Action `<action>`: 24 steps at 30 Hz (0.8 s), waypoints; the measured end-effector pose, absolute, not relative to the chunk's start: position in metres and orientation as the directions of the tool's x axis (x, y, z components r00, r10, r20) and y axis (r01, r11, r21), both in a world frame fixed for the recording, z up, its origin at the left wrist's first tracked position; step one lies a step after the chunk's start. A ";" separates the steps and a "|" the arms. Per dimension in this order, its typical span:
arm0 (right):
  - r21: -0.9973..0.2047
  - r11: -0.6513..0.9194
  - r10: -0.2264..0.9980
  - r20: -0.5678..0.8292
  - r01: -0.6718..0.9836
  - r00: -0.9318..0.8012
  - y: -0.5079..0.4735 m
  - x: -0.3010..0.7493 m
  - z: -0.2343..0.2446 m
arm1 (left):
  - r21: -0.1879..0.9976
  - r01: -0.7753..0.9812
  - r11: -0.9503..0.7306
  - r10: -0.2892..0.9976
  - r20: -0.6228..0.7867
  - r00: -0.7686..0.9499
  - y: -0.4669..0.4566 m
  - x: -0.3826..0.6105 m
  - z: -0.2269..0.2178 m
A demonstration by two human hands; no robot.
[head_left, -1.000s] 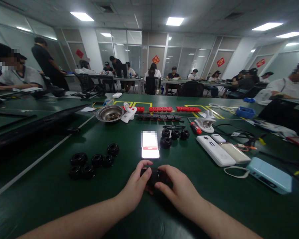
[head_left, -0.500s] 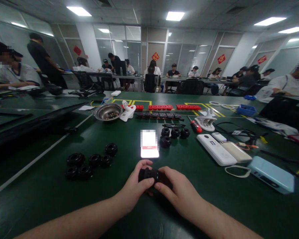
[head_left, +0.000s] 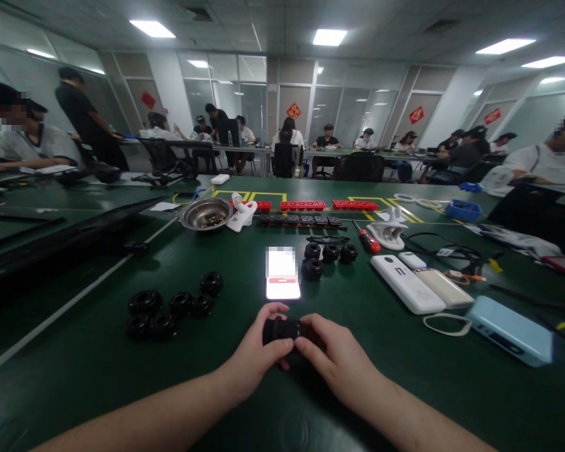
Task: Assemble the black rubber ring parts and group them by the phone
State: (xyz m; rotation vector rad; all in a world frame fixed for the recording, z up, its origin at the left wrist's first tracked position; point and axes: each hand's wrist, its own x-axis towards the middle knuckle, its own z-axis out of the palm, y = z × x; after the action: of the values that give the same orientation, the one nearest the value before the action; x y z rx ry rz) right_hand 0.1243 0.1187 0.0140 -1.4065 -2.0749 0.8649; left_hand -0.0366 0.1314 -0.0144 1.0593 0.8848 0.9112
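Low in front of me, my left hand is closed around a black cylindrical plastic fitting, its thumb lying along the near side. At the fitting's right end, the thumb and fingers of my right hand are closed on it. Just beyond my hands lies a phone with a bright lit screen. A group of glossy black ring-shaped parts rests to the left. More black ring-shaped parts sit right of the phone.
Behind are a metal bowl with small brass-coloured pieces, red trays and a black strip. To the right lie a screwdriver, a white power bank and a light-blue box. Other people sit around.
My right thumb and fingertips have shifted slightly at the fitting's right end. Both hands stay in nearly the same place, and the whole view has tilted a little.
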 end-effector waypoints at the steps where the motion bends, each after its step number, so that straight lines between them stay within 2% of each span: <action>1: -0.716 0.293 0.932 0.065 0.634 -0.357 0.119 0.125 0.013 | 0.958 -0.171 0.230 0.922 -0.158 0.353 0.132 -0.036 -0.015; 6: -0.624 0.510 0.851 0.264 0.592 -0.455 0.115 0.127 0.011 | 0.947 -0.108 0.301 0.910 -0.252 0.329 0.135 -0.033 -0.015; 8: -0.608 0.530 0.840 0.284 0.591 -0.463 0.114 0.127 0.012 | 0.945 -0.105 0.309 0.907 -0.260 0.332 0.135 -0.033 -0.012; 13: -0.685 0.311 0.934 0.090 0.659 -0.347 0.116 0.124 0.014 | 0.947 -0.137 0.290 0.915 -0.233 0.331 0.132 -0.036 -0.008; 16: -0.707 0.289 0.933 0.057 0.645 -0.355 0.119 0.123 0.014 | 0.958 -0.152 0.243 0.922 -0.180 0.342 0.130 -0.036 -0.009; 20: -0.650 0.397 0.911 0.191 0.648 -0.367 0.118 0.125 0.012 | 0.960 -0.140 0.242 0.921 -0.183 0.343 0.130 -0.036 -0.013; 24: -0.612 0.558 0.825 0.342 0.561 -0.449 0.116 0.127 0.010 | 0.952 -0.097 0.292 0.897 -0.237 0.374 0.134 -0.034 -0.014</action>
State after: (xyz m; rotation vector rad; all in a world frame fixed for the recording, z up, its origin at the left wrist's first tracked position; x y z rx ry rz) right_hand 0.1272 0.1155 0.0104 -1.1072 -2.1739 0.5551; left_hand -0.0345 0.1342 -0.0144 1.0555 0.9525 0.8169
